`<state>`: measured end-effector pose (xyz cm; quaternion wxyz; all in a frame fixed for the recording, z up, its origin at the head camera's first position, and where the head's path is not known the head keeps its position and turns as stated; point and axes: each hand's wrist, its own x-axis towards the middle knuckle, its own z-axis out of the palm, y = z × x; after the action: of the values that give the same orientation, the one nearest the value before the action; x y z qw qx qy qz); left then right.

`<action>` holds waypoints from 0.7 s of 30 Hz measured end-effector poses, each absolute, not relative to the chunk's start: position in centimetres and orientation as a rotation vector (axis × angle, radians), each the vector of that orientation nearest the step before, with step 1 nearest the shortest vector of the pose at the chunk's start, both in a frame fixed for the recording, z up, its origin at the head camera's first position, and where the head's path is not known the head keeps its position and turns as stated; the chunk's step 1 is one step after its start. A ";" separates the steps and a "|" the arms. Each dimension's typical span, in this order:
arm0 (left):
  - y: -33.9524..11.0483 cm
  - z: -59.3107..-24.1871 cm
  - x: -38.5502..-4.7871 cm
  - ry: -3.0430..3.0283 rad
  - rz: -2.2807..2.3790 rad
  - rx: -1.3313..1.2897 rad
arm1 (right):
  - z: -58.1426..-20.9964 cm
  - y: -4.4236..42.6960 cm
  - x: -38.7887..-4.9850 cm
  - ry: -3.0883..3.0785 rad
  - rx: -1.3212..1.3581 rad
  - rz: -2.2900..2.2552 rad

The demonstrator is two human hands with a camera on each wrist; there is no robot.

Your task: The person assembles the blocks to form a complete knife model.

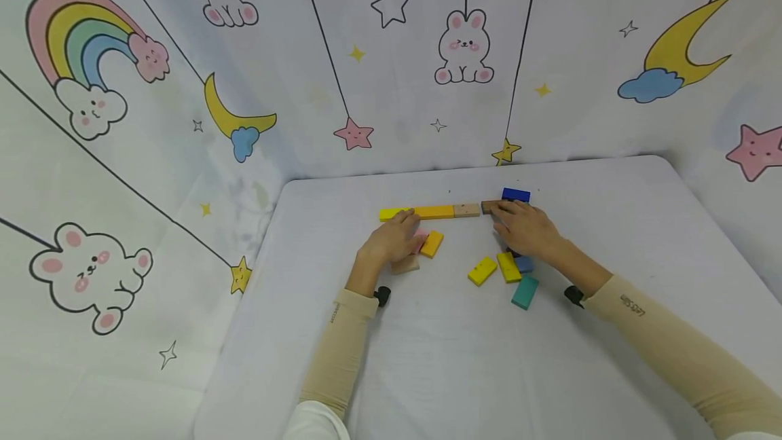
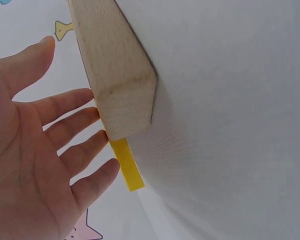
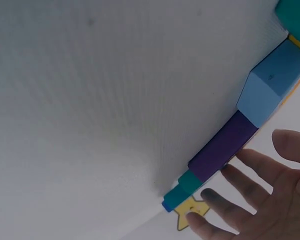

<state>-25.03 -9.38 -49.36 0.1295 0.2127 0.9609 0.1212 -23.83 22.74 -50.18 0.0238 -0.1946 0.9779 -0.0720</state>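
Note:
Coloured domino-like blocks lie on a white table. My left hand is near the left end of a back row made of a yellow block, an orange block and a plain wooden block. Its fingers are extended, thumb apart, in the left wrist view. A pink block, partly hidden, and another orange block lie beside that hand. My right hand reaches over a brown block, its fingertips at or near it. In the right wrist view a purple block shows beside its straight fingers.
A dark blue block lies behind the right hand. In front of it are two yellow blocks, one nearer the middle, a blue block and a teal block. A patterned cloth wall stands behind the table.

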 end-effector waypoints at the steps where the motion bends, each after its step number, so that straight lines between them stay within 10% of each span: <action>1: -9.4 -49.3 -25.0 2.793 0.352 0.616 | -50.2 22.8 -23.8 3.029 -0.608 -0.220; 21: -9.2 -49.1 -24.9 2.798 0.325 0.621 | -49.8 22.5 -23.1 3.046 -0.669 -0.216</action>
<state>-24.88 -9.17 -49.13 0.1282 0.2135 0.9620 0.1116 -23.09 22.51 -49.75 0.0079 -0.2139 0.9744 -0.0691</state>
